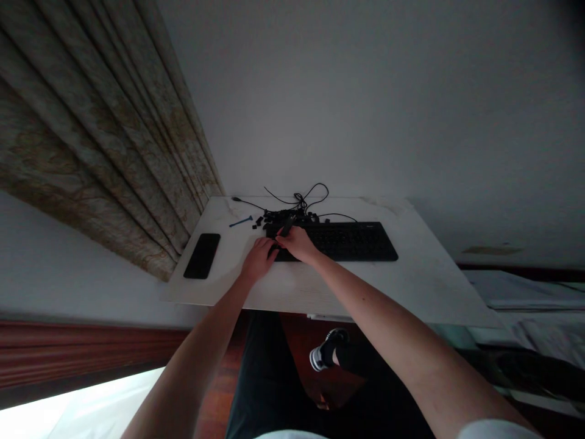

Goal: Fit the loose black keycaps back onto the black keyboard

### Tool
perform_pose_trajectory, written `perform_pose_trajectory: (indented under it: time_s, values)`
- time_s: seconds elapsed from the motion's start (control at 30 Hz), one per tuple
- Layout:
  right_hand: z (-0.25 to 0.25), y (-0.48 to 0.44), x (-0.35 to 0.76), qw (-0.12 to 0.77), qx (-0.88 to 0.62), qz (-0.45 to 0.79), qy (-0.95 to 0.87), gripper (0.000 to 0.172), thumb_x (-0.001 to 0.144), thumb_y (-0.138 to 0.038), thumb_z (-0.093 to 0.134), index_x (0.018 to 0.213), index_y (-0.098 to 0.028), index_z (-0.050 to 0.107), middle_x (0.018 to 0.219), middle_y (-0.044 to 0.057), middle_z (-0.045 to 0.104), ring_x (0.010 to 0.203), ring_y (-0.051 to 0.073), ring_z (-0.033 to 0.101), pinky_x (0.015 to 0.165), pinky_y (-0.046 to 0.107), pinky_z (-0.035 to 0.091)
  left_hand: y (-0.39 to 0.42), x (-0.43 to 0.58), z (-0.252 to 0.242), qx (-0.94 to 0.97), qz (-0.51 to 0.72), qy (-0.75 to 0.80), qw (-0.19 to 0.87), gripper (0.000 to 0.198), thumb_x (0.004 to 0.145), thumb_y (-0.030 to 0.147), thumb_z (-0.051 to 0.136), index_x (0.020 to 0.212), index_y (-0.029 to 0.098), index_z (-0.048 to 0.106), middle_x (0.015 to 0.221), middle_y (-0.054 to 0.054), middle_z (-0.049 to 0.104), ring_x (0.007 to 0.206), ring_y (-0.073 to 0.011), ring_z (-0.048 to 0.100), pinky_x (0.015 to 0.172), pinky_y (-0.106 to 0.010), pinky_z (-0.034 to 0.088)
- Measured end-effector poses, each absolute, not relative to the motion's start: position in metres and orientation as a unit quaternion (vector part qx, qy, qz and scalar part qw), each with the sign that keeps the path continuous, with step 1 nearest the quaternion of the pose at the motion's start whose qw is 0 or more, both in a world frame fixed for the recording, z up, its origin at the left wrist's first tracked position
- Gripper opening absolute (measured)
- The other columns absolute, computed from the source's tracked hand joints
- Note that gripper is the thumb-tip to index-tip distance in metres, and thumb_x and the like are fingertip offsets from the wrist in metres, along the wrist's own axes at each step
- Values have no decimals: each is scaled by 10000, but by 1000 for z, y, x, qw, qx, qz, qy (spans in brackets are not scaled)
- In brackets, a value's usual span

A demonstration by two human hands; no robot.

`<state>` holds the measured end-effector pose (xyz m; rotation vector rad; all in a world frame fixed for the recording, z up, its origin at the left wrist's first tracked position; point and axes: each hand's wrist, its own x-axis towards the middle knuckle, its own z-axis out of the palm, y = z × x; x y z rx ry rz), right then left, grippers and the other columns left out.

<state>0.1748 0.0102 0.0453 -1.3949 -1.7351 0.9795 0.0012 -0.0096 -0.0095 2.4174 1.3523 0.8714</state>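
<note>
A black keyboard (356, 242) lies lengthwise on the white table. My left hand (259, 257) is at its left end, fingers and thumb against the edge as if gripping it. Over the keyboard's left part, my right hand (298, 242) is closed around a slim dark handheld tool (287, 225), which slants up and away; its exact kind is hard to make out. Small loose black keycaps (259, 221) are scattered and heaped just behind the keyboard. The keys beneath my hands are hidden.
A coiled black cable (299, 200) lies at the back by the wall. To the left are a blue stick-like tool (241, 221) and a black phone (202, 256). A patterned curtain (150, 122) hangs beside the table's (411, 292) left edge.
</note>
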Motion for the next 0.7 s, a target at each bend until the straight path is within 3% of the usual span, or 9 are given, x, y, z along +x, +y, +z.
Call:
perform_pose_trajectory:
  time_s: [0.17, 0.7]
  values:
    - [51, 6, 172, 342, -532, 323, -705, 79, 832, -143, 673, 895, -171, 712, 839, 52, 742, 779, 189, 708, 745, 281, 536, -10, 1, -8, 826, 291, 467, 121, 190, 979, 276, 537, 1125, 194, 627, 1111, -102, 640, 1159, -270, 544, 1019, -456, 495]
    - [60, -2, 169, 354, -527, 316, -705, 111, 879, -195, 622, 955, -179, 701, 823, 31, 732, 747, 173, 693, 707, 259, 526, -8, 1, -9, 829, 277, 473, 109, 166, 978, 268, 535, 1104, 187, 606, 1109, -105, 627, 1153, -277, 552, 994, -461, 502]
